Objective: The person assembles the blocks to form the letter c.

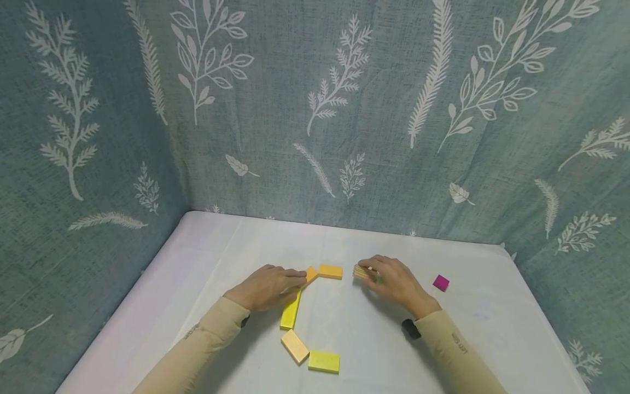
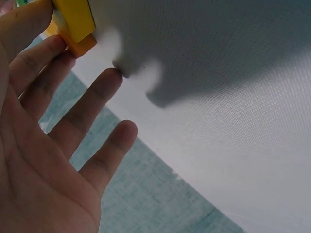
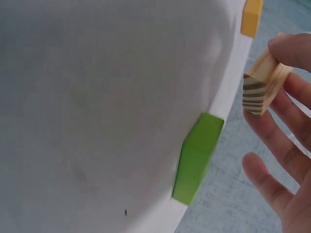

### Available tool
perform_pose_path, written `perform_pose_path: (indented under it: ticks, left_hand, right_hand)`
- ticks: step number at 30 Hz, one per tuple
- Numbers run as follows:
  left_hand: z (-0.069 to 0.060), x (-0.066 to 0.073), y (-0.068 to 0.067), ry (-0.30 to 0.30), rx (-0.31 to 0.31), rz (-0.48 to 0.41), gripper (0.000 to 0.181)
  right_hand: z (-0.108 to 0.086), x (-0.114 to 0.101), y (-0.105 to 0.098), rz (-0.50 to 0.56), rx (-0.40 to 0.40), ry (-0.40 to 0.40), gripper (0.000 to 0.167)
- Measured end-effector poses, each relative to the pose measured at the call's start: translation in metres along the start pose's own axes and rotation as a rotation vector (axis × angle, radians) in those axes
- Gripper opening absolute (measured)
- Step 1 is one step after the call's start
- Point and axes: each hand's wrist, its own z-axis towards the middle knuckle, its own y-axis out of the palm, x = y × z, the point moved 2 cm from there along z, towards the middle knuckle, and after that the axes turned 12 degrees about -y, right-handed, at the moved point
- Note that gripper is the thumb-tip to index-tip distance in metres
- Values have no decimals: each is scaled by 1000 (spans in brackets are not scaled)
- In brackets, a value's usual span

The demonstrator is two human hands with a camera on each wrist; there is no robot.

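My right hand (image 1: 394,280) pinches a plain wood block (image 3: 265,80) between thumb and fingers, raised above the table. The block's striped end grain faces out in the right wrist view. Below this hand a green block (image 3: 199,160) lies on the white surface, mostly hidden in the head view. My left hand (image 1: 270,285) reaches over the joint between an orange block (image 1: 310,275) and a long yellow block (image 1: 291,311). Its fingers are fairly straight and spread, with fingertips at the orange block (image 2: 83,46); the thumb is beside the yellow block (image 2: 77,20).
Another orange block (image 1: 330,271) continues the curved row to the right. Toward me the row runs on with a tan block (image 1: 295,346) and a yellow-green block (image 1: 324,361). A magenta cube (image 1: 441,283) lies right of my right hand. A patterned curtain (image 1: 295,109) borders the table.
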Motion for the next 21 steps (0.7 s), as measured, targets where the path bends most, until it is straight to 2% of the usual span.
perform_pose_path:
  ticks: [9, 15, 21]
  left_hand:
    - [0, -1, 2, -5, -2, -3, 45]
    - [1, 0, 1, -1, 6, 5, 45]
    - [1, 1, 0, -15, -7, 8, 44]
  right_hand:
    - [3, -10, 8, -34, -28, 51, 34]
    - [5, -12, 13, -76, -21, 40, 33]
    - [6, -13, 17, -100, -57, 61, 34]
